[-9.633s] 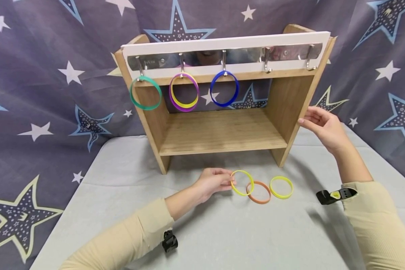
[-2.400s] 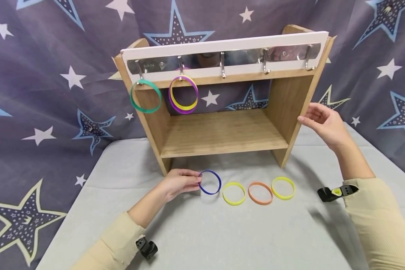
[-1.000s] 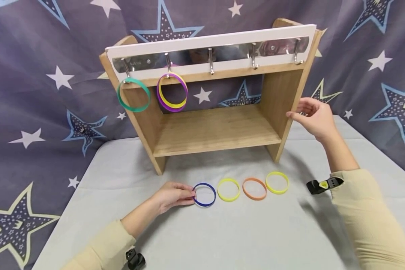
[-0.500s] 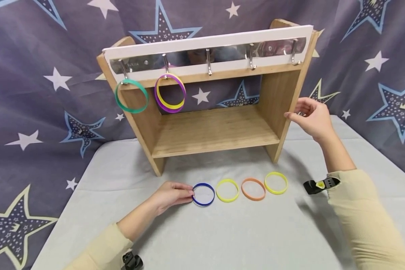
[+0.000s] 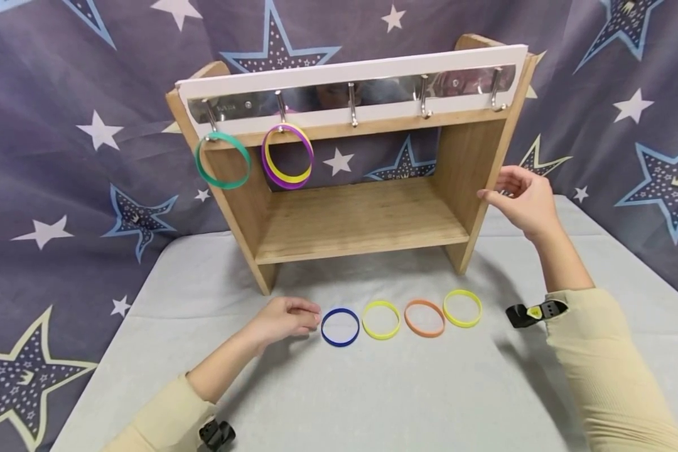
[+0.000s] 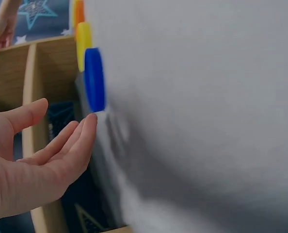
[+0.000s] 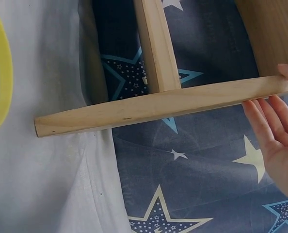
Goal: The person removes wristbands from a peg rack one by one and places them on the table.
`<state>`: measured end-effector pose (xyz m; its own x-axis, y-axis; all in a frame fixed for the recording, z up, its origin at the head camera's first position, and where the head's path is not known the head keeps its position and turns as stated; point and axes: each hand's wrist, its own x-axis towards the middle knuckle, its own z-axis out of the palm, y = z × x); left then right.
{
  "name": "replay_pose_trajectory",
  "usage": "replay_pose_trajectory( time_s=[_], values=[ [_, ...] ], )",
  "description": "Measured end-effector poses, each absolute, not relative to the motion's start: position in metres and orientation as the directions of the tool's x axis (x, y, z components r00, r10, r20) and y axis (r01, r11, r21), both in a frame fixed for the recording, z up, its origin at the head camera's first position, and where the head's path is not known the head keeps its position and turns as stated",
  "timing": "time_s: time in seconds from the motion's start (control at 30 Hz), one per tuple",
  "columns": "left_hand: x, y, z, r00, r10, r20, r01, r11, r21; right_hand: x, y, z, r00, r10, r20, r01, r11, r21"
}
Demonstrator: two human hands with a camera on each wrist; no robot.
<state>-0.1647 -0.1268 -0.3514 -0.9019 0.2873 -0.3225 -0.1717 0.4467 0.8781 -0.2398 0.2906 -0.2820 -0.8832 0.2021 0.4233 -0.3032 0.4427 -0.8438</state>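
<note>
My left hand (image 5: 282, 320) lies just left of a blue wristband (image 5: 341, 344) on the table, its fingers loosely extended and holding nothing. In the left wrist view, thumb and fingers are spread apart, with the fingertips close to the blue band's edge. To the right lie a yellow wristband (image 5: 381, 338), an orange wristband (image 5: 425, 334) and another yellow wristband (image 5: 462, 325), in a row. My right hand (image 5: 525, 201) grips the right side panel of a wooden shelf (image 5: 361, 220), thumb on one face and fingers on the other, as the right wrist view shows.
Hooks line a metal strip (image 5: 311, 99) on the shelf's white front board. A green wristband (image 5: 222, 186) hangs from the leftmost hook; a purple wristband (image 5: 287, 186) and a yellow one share the second. The other hooks bear nothing. Star-patterned cloth (image 5: 90, 263) surrounds the grey-covered table (image 5: 373, 402).
The yellow band was laid on the table. The blue band came off the third hook and was set down left of it; my left hand has just released it. My right hand stays at the shelf.
</note>
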Motion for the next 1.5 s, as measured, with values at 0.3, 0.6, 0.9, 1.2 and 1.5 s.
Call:
replay_pose_trajectory(
  time_s=[0.3,0.6,0.9,1.2,1.5],
  values=[
    [-0.180,-0.134,-0.310,-0.939,0.286,-0.190,-0.058,0.412,0.909,-0.239,0.289,-0.283,-0.874,0.199,0.443,-0.339,0.403,-0.850],
    [-0.186,-0.135,-0.260,-0.963,0.263,-0.056,0.013,0.255,0.967,-0.240,0.289,-0.282,-0.873,0.196,0.446,-0.345,0.396,-0.851],
    [-0.183,-0.133,-0.217,-0.976,0.204,0.083,0.085,0.000,0.996,-0.240,0.291,-0.281,-0.874,0.200,0.443,-0.339,0.402,-0.851],
    [-0.181,-0.132,-0.206,-0.986,0.159,0.046,0.022,-0.151,0.988,-0.240,0.289,-0.281,-0.877,0.196,0.439,-0.341,0.390,-0.855],
    [-0.179,-0.126,-0.196,-0.984,0.161,0.081,0.042,-0.234,0.971,-0.241,0.288,-0.281,-0.873,0.202,0.445,-0.344,0.391,-0.854]
  ],
)
